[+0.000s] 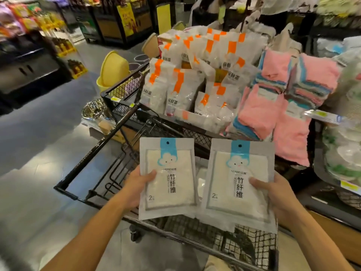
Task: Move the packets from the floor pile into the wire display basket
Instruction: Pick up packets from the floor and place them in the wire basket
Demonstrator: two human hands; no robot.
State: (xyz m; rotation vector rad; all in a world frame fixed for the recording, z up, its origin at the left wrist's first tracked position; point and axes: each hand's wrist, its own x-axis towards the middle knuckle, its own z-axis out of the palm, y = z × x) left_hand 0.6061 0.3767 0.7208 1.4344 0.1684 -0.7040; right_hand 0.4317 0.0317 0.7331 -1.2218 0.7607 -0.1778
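Observation:
I hold two flat white packets with blue cloud labels side by side above the black wire display basket [195,240]. My left hand [136,187] grips the left packet [168,178] at its left edge, thumb on the front. My right hand [277,194] grips the right packet [239,184] at its right edge, thumb on the front. More white packets show in the basket behind and below the two I hold. The floor pile is out of view.
An upper wire bin [125,89] holds several white bags with orange stripes [175,90] and stacks of pink towels [283,106]. Yellow tubs [114,72] and metal bowls [93,109] sit on the left. Grey floor [39,143] lies open at the left.

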